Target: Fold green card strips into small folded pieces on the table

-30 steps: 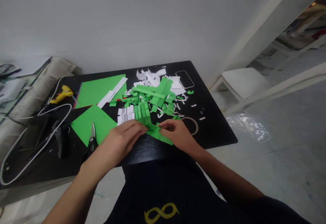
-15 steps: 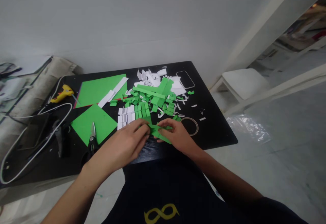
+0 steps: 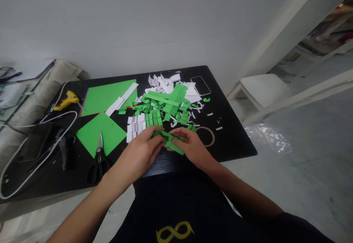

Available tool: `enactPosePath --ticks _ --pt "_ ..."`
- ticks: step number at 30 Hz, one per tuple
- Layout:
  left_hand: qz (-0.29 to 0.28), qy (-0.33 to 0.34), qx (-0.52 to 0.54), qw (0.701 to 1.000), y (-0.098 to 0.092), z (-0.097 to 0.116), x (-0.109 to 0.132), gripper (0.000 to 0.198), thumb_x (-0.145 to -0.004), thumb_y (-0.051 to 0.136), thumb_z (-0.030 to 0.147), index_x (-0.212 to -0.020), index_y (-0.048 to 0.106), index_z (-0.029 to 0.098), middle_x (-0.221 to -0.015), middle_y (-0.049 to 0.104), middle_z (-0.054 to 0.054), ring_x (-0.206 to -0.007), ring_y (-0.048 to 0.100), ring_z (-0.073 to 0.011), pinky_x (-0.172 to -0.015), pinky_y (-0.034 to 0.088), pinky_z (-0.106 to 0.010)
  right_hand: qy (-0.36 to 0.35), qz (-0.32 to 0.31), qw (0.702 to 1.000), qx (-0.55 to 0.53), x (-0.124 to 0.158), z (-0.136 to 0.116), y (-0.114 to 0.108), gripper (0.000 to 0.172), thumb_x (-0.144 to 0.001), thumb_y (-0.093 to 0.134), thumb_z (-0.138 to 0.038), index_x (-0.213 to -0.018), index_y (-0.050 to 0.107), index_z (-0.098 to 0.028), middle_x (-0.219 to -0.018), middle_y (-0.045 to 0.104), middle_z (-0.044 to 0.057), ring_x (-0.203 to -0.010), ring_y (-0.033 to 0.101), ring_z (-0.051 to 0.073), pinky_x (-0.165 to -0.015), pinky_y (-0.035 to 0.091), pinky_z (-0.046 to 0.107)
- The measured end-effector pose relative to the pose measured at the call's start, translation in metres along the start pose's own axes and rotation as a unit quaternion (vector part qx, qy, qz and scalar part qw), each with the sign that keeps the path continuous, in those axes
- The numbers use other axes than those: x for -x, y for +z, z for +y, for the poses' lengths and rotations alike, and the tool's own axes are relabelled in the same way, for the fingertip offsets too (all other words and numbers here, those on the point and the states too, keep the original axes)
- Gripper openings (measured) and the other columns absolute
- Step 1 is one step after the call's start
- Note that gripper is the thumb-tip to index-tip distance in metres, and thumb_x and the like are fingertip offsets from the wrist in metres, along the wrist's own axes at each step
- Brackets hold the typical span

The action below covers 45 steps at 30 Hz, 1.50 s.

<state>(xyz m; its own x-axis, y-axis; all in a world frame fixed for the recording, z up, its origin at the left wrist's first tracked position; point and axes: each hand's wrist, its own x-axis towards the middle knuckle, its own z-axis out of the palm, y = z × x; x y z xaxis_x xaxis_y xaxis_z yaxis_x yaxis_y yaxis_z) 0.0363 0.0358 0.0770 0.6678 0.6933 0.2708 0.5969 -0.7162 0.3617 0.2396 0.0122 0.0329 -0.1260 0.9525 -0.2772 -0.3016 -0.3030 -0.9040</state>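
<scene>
Both my hands meet at the near edge of a black table [image 3: 237, 143]. My left hand [image 3: 139, 154] and my right hand [image 3: 191, 145] pinch a folded piece of green paper strips [image 3: 168, 140] between them, fingers closed on it just above the tabletop. Behind the hands lies a heap of cut green and white paper pieces [image 3: 162, 106]. A row of small white paper pieces [image 3: 135, 126] sits beside my left hand.
Two green paper sheets [image 3: 100, 132] lie at the left, with black-handled scissors [image 3: 97, 160] on the nearer one. A yellow glue gun [image 3: 65, 100] and white cable [image 3: 41, 140] are far left. A phone [image 3: 200, 85] and tape ring [image 3: 206, 135] lie right. A white stool [image 3: 261, 86] stands beyond.
My hands have drawn closer together and lifted the green folded piece slightly off the table. The left fingers have curled onto it.
</scene>
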Motion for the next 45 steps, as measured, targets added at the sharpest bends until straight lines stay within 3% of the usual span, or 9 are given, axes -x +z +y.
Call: enactPosePath --ticks 5,11,16,19,25,30,36,41,45 --pt "-0.026 0.039 -0.089 0.995 -0.007 0.008 0.001 0.02 -0.104 0.053 0.014 -0.111 0.071 0.019 -0.138 0.064 -0.018 -0.109 0.073 -0.0324 -0.079 0.067 -0.048 0.0 -0.012 1.0 0.004 0.0 -0.001 0.001 0.028 -0.076 0.087 -0.033 -0.098 0.075 -0.022 -0.107 0.075 0.003 -0.096 0.076 0.023 -0.09 0.067 0.041" --pt "-0.047 0.078 -0.136 0.987 -0.012 0.012 0.0 0.029 -0.094 0.054 0.001 -0.109 0.072 0.018 -0.141 0.062 -0.019 -0.122 0.067 -0.0398 -0.088 0.066 -0.057 -0.014 -0.01 1.0 -0.016 0.001 -0.004 0.0 0.023 -0.076 0.086 -0.029 -0.096 0.077 -0.022 -0.101 0.076 0.002 -0.094 0.075 0.021 -0.087 0.068 0.038" --pt "-0.042 0.095 -0.151 0.983 -0.015 0.014 -0.002 0.029 -0.093 0.054 -0.001 -0.107 0.072 0.017 -0.136 0.065 -0.019 -0.117 0.069 -0.0378 -0.085 0.067 -0.054 0.0 -0.017 0.999 -0.032 0.002 -0.006 0.001 0.027 -0.074 0.088 -0.032 -0.097 0.077 -0.022 -0.101 0.077 0.002 -0.097 0.076 0.023 -0.09 0.066 0.04" --pt "-0.039 0.089 -0.151 0.984 -0.015 0.013 -0.004 0.026 -0.095 0.055 0.0 -0.108 0.069 0.017 -0.133 0.066 -0.018 -0.113 0.07 -0.0356 -0.082 0.067 -0.051 -0.005 -0.02 1.0 -0.005 0.002 -0.006 0.001 0.033 -0.07 0.089 -0.024 -0.1 0.077 -0.021 -0.106 0.078 0.003 -0.102 0.075 0.023 -0.098 0.062 0.042" --pt "-0.025 0.023 -0.075 0.997 -0.009 0.01 -0.003 0.02 -0.105 0.052 0.014 -0.117 0.068 0.018 -0.129 0.066 -0.015 -0.105 0.073 -0.0298 -0.081 0.066 -0.044 -0.042 0.005 0.997 0.065 0.0 -0.004 0.001 0.038 -0.067 0.089 -0.018 -0.104 0.079 -0.022 -0.101 0.079 0.002 -0.103 0.074 0.023 -0.1 0.057 0.041" --pt "-0.034 -0.002 -0.034 0.999 -0.006 0.008 -0.004 0.021 -0.105 0.051 0.012 -0.111 0.07 0.02 -0.126 0.066 -0.013 -0.099 0.073 -0.0261 -0.08 0.066 -0.042 -0.048 0.022 0.995 0.088 -0.001 -0.002 0.001 0.039 -0.066 0.09 -0.018 -0.104 0.08 -0.023 -0.1 0.079 0.001 -0.105 0.073 0.024 -0.1 0.056 0.042" --pt "-0.048 0.018 -0.037 0.998 -0.01 0.013 -0.006 0.028 -0.102 0.047 0.006 -0.113 0.069 0.02 -0.131 0.064 -0.014 -0.107 0.072 -0.0273 -0.083 0.065 -0.041 -0.046 0.023 0.996 0.079 -0.001 -0.001 -0.002 0.039 -0.066 0.09 -0.018 -0.104 0.081 -0.023 -0.101 0.08 0.002 -0.104 0.074 0.025 -0.102 0.056 0.043" --pt "-0.061 0.054 -0.11 0.991 -0.014 0.013 -0.006 0.032 -0.098 0.045 0.003 -0.111 0.07 0.018 -0.135 0.065 -0.016 -0.11 0.071 -0.0326 -0.082 0.065 -0.047 -0.024 0.001 0.999 0.045 -0.001 -0.004 -0.003 0.04 -0.065 0.091 -0.019 -0.104 0.082 -0.022 -0.103 0.081 0.003 -0.104 0.075 0.025 -0.105 0.055 0.045" --pt "-0.063 0.095 -0.154 0.981 -0.016 0.012 -0.007 0.029 -0.097 0.05 0.003 -0.11 0.072 0.017 -0.132 0.066 -0.016 -0.108 0.069 -0.032 -0.081 0.065 -0.045 -0.01 -0.005 1.0 0.016 -0.001 -0.006 -0.002 0.041 -0.063 0.095 -0.022 -0.102 0.082 -0.022 -0.102 0.082 0.003 -0.102 0.076 0.024 -0.103 0.057 0.044"
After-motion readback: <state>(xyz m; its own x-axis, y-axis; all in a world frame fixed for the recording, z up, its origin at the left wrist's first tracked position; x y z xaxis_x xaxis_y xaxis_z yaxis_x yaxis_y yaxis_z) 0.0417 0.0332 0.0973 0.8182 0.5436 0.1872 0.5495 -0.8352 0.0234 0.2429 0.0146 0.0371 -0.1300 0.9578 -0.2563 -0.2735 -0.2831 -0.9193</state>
